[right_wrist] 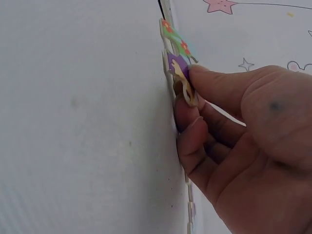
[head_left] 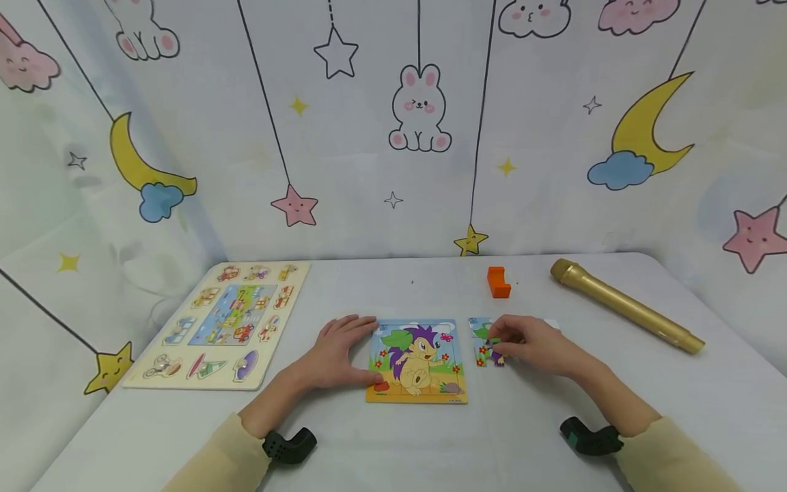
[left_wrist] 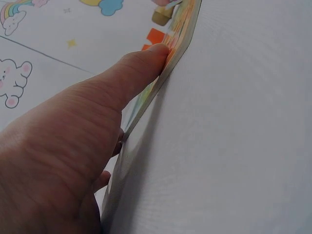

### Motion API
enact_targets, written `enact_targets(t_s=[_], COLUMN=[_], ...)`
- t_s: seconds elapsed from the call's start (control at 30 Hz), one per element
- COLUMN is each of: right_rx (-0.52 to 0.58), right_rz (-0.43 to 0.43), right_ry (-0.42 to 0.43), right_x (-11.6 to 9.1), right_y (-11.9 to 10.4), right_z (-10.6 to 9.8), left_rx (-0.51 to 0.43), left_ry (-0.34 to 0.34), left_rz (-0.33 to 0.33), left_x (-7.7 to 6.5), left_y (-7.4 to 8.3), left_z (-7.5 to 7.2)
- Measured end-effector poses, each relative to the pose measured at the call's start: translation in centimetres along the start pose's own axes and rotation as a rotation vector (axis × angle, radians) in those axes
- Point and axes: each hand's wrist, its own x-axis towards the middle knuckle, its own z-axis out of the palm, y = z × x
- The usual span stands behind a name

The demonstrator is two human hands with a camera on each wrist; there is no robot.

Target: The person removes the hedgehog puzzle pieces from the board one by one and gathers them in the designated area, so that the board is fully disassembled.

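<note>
Partly hidden by the right hand (head_left: pixel 531 345), which pinches one, loose pieces (head_left: pixel 486 342) lie beside the puzzle (head_left: pixel 418 361); left hand (head_left: pixel 338 352) presses flat on its edge.

I am seeing a wooden peg puzzle board (head_left: pixel 224 326) lying flat at about nine o'clock on the grey table (head_left: pixel 393 444), its small vehicle and animal pieces sitting in their slots. An orange block (head_left: pixel 499 281) is standing toward one o'clock, and a gold tube (head_left: pixel 624 305) is lying aslant at two o'clock, well apart from the block. Behind it all, a backdrop (head_left: pixel 419 109) printed with rabbits, moons, clouds and stars is hanging from ten o'clock round to two.
</note>
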Motion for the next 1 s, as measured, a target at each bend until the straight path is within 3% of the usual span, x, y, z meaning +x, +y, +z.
enact_targets(t_s=[0.23, 0.63, 1.0], right_rx=[-0.081, -0.088, -0.118], right_rz=[-0.020, -0.037, -0.045], right_ry=[0.038, 0.083, -0.006], right_x=[0.04, 0.03, -0.36], right_y=[-0.02, 0.14, -0.01], right_z=[0.32, 0.31, -0.49], left_rx=[-0.003, 0.004, -0.010], left_ry=[0.004, -0.003, -0.010], left_rz=[0.004, -0.013, -0.017], left_x=[0.00, -0.02, -0.01], left_y=[-0.02, 0.11, 0.13], left_z=[0.01, -0.14, -0.15])
